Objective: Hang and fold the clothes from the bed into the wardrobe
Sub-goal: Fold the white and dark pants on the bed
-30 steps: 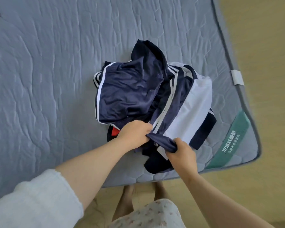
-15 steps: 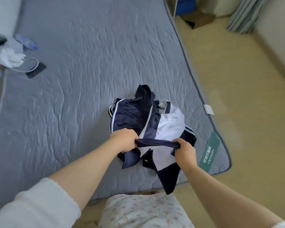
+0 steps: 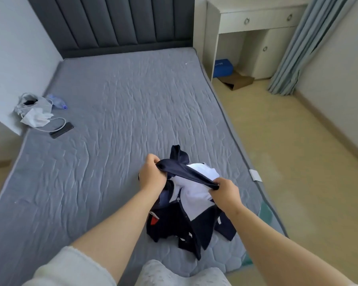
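Left hand (image 3: 152,174) and right hand (image 3: 225,191) each grip the navy edge of the navy-and-white jacket (image 3: 196,195). That edge is now stretched taut and raised higher above the mattress (image 3: 112,120), near its foot corner. Pickup appears underway; hanging is not yet done.

The bed (image 3: 112,141), a bare grey quilted mattress, fills the middle of the frame. Navy-and-white clothes (image 3: 196,197) lie heaped at lower centre. At the left edge lie a dark phone (image 3: 61,130), a white cable (image 3: 59,120), a face mask (image 3: 36,118) and a grey bag (image 3: 36,103).
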`<move>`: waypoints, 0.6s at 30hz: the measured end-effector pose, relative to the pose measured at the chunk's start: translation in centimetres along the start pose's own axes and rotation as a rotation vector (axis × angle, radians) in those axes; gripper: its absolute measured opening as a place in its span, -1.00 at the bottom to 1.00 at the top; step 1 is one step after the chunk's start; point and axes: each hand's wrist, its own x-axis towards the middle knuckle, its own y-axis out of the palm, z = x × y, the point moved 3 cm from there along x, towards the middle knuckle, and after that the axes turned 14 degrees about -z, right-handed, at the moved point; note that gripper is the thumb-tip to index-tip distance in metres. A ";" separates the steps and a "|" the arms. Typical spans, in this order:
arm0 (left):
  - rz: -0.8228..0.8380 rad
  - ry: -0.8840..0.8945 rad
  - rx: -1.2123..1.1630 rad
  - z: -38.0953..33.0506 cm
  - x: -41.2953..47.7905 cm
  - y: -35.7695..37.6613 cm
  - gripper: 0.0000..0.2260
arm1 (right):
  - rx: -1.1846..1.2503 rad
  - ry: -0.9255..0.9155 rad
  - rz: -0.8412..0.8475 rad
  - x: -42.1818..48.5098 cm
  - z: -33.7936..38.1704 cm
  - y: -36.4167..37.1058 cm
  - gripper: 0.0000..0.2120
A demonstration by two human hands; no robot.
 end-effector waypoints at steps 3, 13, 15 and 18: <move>0.058 -0.426 -0.272 0.2 -0.2 0.9 -0.86 | -0.018 0.000 -0.050 0.4 -0.1 -0.3 -0.80; 0.068 -0.606 -0.609 -3.3 2.1 -0.9 -0.85 | 0.439 0.214 -0.151 1.0 2.1 -3.4 -0.80; 0.056 -0.455 -0.676 -6.2 2.6 -2.3 -0.80 | 0.607 0.201 -0.205 0.9 4.5 -5.0 -0.78; 0.116 -0.373 -0.937 -10.5 2.1 -4.1 -0.79 | 0.861 0.234 -0.303 0.9 9.2 -8.4 -0.73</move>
